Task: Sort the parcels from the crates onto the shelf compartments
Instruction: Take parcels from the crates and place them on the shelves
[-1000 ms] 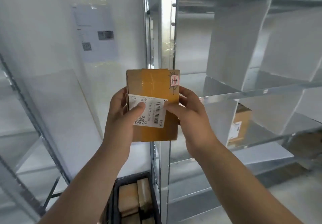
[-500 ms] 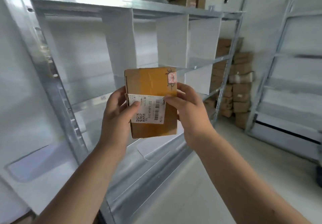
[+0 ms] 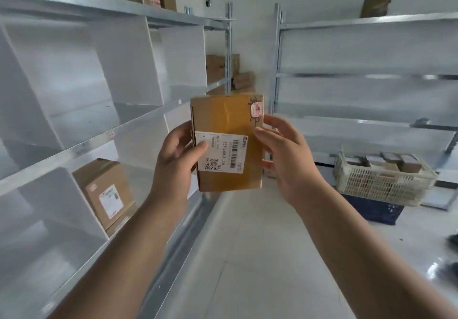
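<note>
— Left hand (image 3: 178, 155) grips the parcel (image 3: 226, 142) by its left edge, thumb on the corner of the white label (image 3: 220, 152). The parcel is upright in mid-air at the centre of the frame, in no compartment yet.

— How would you place it well?

— Read the code first. The shelf (image 3: 104, 142) fills the left of the frame, and a boxed parcel (image 3: 106, 192) already stands in a lower-left compartment. I'd find the matching bay, then slide mine in flat with the label facing out. It looks light and stiff to me, so one hand could probably carry it. My right hand (image 3: 285, 160) pinches the right edge only loosely, thumb in front and fingers behind, so I'd firm that up before reaching.

— What can't you make out?

— The label's small print is blurred, and I can't read the writing on the red sticker (image 3: 257, 110) at the parcel's top right corner for sure. Any tags on the shelf rails are too small to tell. At the right of the frame, the white crate (image 3: 381, 182) holds more parcels, but I can't count them. The blue crate (image 3: 371, 209) beneath it hides its contents.
</note>
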